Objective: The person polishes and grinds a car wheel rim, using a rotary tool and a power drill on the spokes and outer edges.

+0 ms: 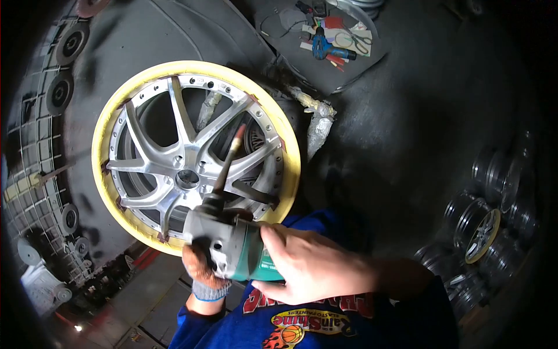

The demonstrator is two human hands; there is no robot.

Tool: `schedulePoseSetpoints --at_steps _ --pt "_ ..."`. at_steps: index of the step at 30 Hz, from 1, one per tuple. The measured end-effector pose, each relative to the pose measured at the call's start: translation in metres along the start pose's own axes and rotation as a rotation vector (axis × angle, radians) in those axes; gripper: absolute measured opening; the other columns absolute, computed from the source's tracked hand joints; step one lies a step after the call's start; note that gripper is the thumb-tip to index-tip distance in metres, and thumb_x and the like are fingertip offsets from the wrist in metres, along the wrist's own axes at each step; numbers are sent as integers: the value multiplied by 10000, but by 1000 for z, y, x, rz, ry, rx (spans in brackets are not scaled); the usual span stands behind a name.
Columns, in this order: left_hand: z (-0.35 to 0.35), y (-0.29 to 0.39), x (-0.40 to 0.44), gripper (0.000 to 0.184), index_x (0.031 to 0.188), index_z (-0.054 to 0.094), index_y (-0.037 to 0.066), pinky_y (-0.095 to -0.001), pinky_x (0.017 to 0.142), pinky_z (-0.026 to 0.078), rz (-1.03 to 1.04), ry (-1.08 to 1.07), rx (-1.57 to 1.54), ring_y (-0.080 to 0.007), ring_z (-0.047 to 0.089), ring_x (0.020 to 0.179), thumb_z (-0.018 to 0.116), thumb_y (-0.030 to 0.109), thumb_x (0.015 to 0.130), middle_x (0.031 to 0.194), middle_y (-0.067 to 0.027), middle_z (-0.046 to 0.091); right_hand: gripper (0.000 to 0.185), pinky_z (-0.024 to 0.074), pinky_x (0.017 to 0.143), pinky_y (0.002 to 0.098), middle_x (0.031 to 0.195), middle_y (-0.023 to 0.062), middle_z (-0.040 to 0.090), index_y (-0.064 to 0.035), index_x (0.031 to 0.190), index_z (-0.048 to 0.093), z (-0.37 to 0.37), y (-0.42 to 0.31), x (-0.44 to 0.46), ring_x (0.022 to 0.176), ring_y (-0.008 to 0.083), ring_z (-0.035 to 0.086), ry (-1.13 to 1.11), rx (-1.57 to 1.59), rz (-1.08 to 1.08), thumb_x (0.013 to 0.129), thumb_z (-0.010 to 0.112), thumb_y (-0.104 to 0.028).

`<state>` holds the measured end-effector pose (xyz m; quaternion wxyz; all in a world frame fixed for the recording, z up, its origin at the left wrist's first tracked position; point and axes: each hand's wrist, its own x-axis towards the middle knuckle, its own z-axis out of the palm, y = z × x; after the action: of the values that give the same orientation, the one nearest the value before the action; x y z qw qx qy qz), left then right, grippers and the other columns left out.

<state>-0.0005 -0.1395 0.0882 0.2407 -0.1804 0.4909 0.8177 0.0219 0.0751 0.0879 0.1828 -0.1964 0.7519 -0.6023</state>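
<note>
A spoked silver wheel rim (187, 152) with a yellow-covered outer lip fills the middle left. Over its lower right part is a green and grey power tool (232, 247), whose long thin shaft with a reddish tip points up across the spokes. My left hand (203, 270), in an orange and grey glove, grips the tool's grey head from the left and below; its fingers are partly hidden. My bare right hand (314, 262) is closed round the green body. Whether the tip touches a spoke cannot be told.
A round surface (363, 70) at the top holds a blue drill (325, 47), scissors and small items. Discs (60, 93) hang on a wire rack (35, 157) at the left. Several rims (482, 232) stand at the right. A whitish, coated support (318, 125) is beside the wheel.
</note>
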Motion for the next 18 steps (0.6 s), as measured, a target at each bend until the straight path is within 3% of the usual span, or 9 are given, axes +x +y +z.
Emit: schedulePoseSetpoints --at_steps 1,4,6,7,11,15,18 --pt "9 3 -10 1039 1405 367 -11 -457 1010 475 44 67 101 -351 567 1168 779 615 685 1337 -271 507 722 550 773 403 974 340 578 235 1188 379 1 -5 -4 855 393 654 24 -43 -5 819 707 -291" --pt "40 -3 -29 938 1409 363 -20 -407 953 509 172 -54 97 -292 586 1145 789 493 749 1328 -253 523 749 542 827 395 1025 305 572 193 1227 379 7 -6 -22 889 402 641 85 -137 -75 778 744 -284" --pt "36 -9 -45 661 1416 365 -11 -399 937 509 61 113 81 -246 600 1114 612 355 923 1277 -243 561 777 525 874 396 1098 295 550 168 1257 376 5 -7 -36 959 393 623 101 -189 -77 748 767 -269" --pt "25 -19 -57 565 1415 367 -11 -364 848 534 14 192 25 -221 629 1013 533 266 952 1248 -237 577 791 504 907 422 1143 284 529 134 1284 379 6 -3 -43 1003 391 601 150 -222 -118 727 781 -257" --pt "21 -56 -79 482 1390 386 -34 -189 396 349 -42 108 61 -71 473 449 472 5 917 986 -174 641 808 484 917 470 1150 281 526 106 1305 379 1 16 -71 1013 404 589 121 -278 -153 713 783 -267" --pt "43 -84 -72 444 1277 483 -25 -198 387 241 -219 53 -195 -29 399 405 604 4 851 584 18 514 856 477 927 462 1184 218 539 37 1362 380 -12 29 -100 1033 372 586 80 -412 -67 679 796 -270" --pt "40 -115 -59 504 1304 471 19 -263 617 329 -346 -106 -217 -68 463 674 663 114 848 836 -9 539 855 467 940 452 1202 213 550 17 1358 405 -20 36 -117 1070 375 578 95 -484 27 660 805 -272"
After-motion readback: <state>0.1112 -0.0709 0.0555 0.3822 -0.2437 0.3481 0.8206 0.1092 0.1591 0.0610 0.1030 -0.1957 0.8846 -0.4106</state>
